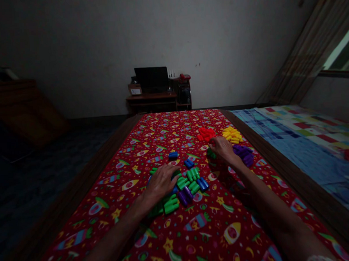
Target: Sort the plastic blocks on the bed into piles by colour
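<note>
My left hand rests over a mixed heap of green blocks, blue blocks and purple blocks, its fingers curled down; what they hold, if anything, is hidden. Farther out and to the right, my right hand has its fingers bent together above a few green pieces, just in front of the red pile. Its fingertips are too small and dark to show what is between them. A yellow pile lies beyond it, and a purple pile sits beside its wrist.
A red patterned cloth covers the long table. Single blue blocks lie beyond the heap. Against the far wall stands a desk with a monitor. A bed with a checked cover is at the right, a wooden cabinet at the left.
</note>
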`<state>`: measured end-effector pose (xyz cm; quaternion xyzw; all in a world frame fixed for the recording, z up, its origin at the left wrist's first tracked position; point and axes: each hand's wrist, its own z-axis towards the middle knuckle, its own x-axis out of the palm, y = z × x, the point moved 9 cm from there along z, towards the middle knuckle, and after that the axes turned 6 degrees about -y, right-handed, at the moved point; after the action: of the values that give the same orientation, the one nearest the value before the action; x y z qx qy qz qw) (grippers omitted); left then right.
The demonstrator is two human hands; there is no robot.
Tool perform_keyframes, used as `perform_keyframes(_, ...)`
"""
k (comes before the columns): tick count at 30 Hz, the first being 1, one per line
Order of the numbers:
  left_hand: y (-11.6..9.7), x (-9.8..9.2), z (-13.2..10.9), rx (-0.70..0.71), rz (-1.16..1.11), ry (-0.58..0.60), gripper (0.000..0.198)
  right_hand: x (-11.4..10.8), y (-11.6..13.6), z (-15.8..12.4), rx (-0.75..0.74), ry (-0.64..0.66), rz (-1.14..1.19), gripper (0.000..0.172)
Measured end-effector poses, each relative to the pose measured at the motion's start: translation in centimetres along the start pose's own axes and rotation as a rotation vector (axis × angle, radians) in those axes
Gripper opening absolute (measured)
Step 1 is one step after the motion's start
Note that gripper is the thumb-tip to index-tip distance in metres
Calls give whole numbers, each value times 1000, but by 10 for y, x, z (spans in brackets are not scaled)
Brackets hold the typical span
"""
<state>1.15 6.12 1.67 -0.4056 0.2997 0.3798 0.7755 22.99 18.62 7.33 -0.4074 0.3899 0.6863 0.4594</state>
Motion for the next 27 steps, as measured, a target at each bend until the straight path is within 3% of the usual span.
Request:
perform_keyframes(3, 5, -9, 11, -95, -101, 38, 38, -8, 8, 1, -23, -16, 126, 27)
perform_keyframes(5, 8, -20, 19, -182, -202, 16, 45, -7, 35, -6, -147, 66, 347, 29)
perform_keyframes(8, 6, -34, 27, -263, -385, -76, 51, -3, 95, -35, -393, 279, 724, 30)
perform_keyframes(10, 1, -37, 27, -264, -439, -101, 54, -3, 124, -53, -504, 344, 808, 28)
perform_keyframes(12, -8, -40, 27, -210, -405, -91, 52, -3, 133, -58, -555, 298, 757, 25)
perform_keyframes(16, -6, -50, 28, -64, -229, -49, 40, 0, 101, -37, -448, 143, 547, 23)
perform_keyframes(19, 29, -58, 27, -87, -74, 1, 35, 9, 59, -17, -307, 84, 310, 24)
perform_keyframes(22, 67, -53, 19, -153, -20, 187, 31, 20, 26, -8, -176, 90, 80, 26)
perform_keyframes(24, 80, -49, 13, -166, -41, 277, 32, 24, 14, -8, -118, 96, -7, 28)
perform_keyframes(27, 86, -47, 12, -189, -71, 271, 34, 19, 13, -8, -100, 35, -8, 29)
